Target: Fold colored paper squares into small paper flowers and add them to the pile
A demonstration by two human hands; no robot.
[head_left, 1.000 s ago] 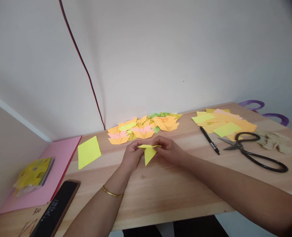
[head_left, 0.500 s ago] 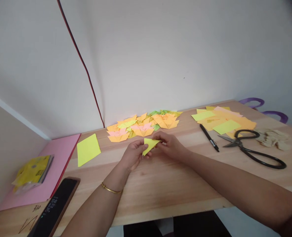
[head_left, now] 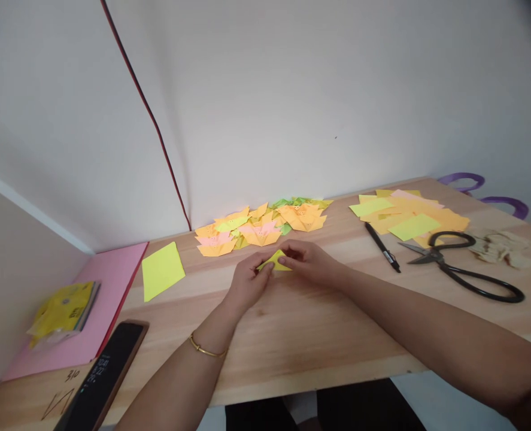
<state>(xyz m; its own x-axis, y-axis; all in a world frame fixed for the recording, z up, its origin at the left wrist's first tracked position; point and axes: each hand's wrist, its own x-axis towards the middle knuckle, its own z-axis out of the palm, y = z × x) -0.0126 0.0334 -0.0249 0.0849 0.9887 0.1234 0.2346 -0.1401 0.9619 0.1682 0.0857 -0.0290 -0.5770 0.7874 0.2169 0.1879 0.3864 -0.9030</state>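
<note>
Between my two hands is a small yellow folded paper (head_left: 276, 261), roughly triangular, its point turned up toward the wall. My left hand (head_left: 249, 279) pinches its left side, thumb on the near face. On the right side my right hand (head_left: 310, 263) grips it, thumb also on the front and fingers behind. The fingers hide part of its edges. Just beyond the hands lies a cluster of folded paper shapes (head_left: 260, 232) in orange, pink, yellow and green, several with small dots drawn on them.
Left are yellow square sheets (head_left: 163, 270), a phone (head_left: 103, 371), and a yellow packet (head_left: 65, 311) on a pink folder (head_left: 112, 281). Right are a pen (head_left: 382, 246), black-handled scissors (head_left: 440, 257), loose paper sheets (head_left: 413, 227) and a crumpled cloth-like piece (head_left: 501, 248). A red-black cable (head_left: 157, 129) hangs down the wall.
The yellow folded paper has turned so its point faces up. My right hand has come in closer, and both thumbs now press on its front.
</note>
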